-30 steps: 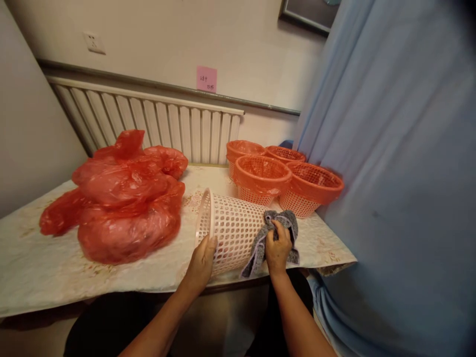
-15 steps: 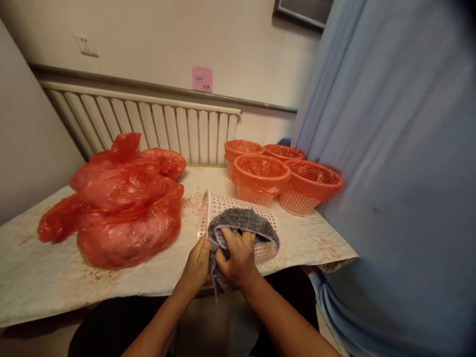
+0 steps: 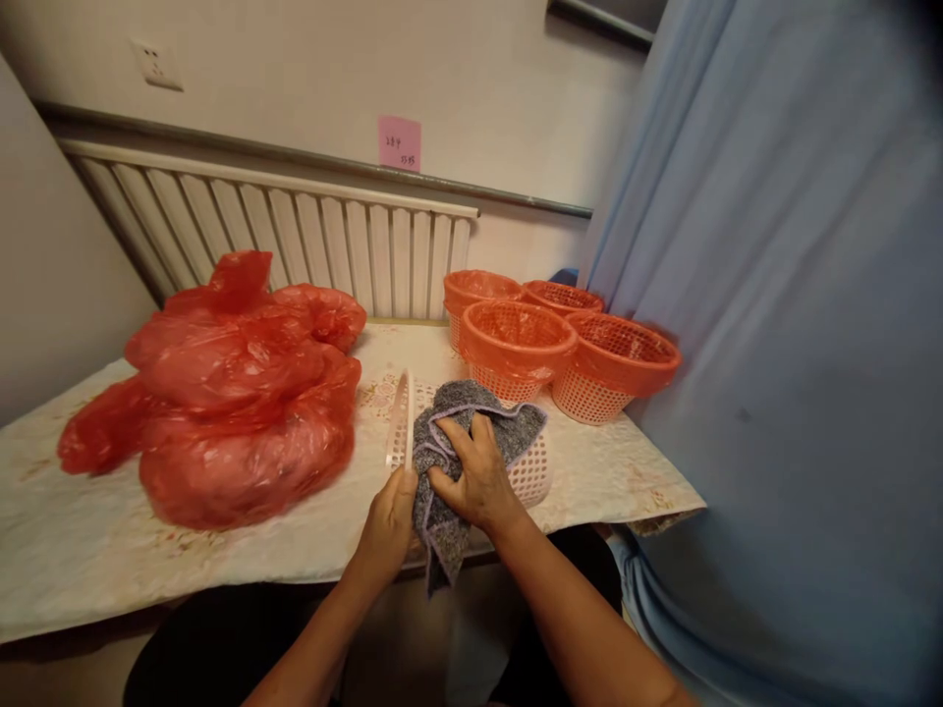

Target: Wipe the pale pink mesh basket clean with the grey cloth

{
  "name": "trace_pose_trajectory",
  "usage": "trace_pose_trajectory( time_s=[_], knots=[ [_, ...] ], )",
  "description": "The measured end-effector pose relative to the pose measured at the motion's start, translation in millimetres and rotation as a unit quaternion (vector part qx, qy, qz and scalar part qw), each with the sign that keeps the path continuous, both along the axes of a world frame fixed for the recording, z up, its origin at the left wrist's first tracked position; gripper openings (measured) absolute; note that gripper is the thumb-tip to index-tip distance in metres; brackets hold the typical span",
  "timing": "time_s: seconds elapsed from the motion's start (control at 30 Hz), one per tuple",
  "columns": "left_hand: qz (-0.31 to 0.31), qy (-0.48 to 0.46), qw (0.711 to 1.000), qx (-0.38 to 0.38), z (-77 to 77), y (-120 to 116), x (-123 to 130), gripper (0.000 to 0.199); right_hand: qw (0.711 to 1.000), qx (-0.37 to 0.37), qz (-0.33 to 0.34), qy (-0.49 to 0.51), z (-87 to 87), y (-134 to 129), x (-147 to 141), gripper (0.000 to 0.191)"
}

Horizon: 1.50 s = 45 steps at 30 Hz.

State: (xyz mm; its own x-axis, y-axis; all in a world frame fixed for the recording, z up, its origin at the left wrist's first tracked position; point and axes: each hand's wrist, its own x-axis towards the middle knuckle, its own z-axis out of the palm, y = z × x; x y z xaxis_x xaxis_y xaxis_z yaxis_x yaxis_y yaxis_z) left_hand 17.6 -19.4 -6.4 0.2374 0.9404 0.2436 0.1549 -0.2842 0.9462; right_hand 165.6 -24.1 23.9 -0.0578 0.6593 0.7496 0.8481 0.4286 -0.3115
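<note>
A white perforated plastic basket [image 3: 531, 475] lies on its side at the table's front edge, its open rim turned left. My left hand [image 3: 392, 517] is closed on the rim at its near side. My right hand [image 3: 475, 471] grips a dark grey cloth [image 3: 449, 525] with a light purple edge and presses it against the basket's upper side. Part of the cloth hangs down in front of the basket. The cloth and my right hand hide much of the basket's wall.
Behind the basket stand several similar baskets [image 3: 520, 339] lined with red plastic bags. A heap of filled red plastic bags [image 3: 247, 393] lies on the left of the cloth-covered table [image 3: 66, 550]. A blue curtain [image 3: 773, 344] hangs at the right, a radiator [image 3: 295, 231] at the back.
My right hand has shifted the cloth slightly up on the basket, bunching it and uncovering the basket's right end. My left hand stays at the rim.
</note>
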Motion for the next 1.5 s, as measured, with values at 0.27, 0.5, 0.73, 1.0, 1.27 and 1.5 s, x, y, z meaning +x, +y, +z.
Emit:
trace_pose_trajectory(
  time_s=[0.27, 0.5, 0.73, 1.0, 1.27, 1.5],
  knots=[
    [0.009, 0.001, 1.000, -0.001, 5.2, 6, 2, 0.040, 1.000, -0.019, -0.001, 0.023, 8.8, 28, 14, 0.043],
    [0.004, -0.008, 0.999, -0.034, -6.6, 0, -1, 0.044, 0.991, -0.012, -0.104, 0.082, -6.6, 45, 58, 0.038],
    [0.006, 0.001, 1.000, -0.013, -11.5, -6, -4, 0.041, 0.961, 0.051, -0.235, 0.139, -42.2, 3, 81, 0.032],
    [-0.006, 0.009, 1.000, 0.014, -7.2, -8, -5, 0.040, 0.996, 0.047, -0.055, 0.051, -37.1, -29, -12, 0.035],
    [0.012, 0.028, 0.999, 0.041, -13.4, -12, -7, 0.042, 0.998, 0.015, -0.032, 0.057, 5.7, 3, -26, 0.034],
    [0.033, 0.031, 0.998, 0.045, -40.7, -29, -3, 0.039, 0.996, -0.006, -0.045, 0.078, 14.2, 17, -7, 0.035]
  ],
)
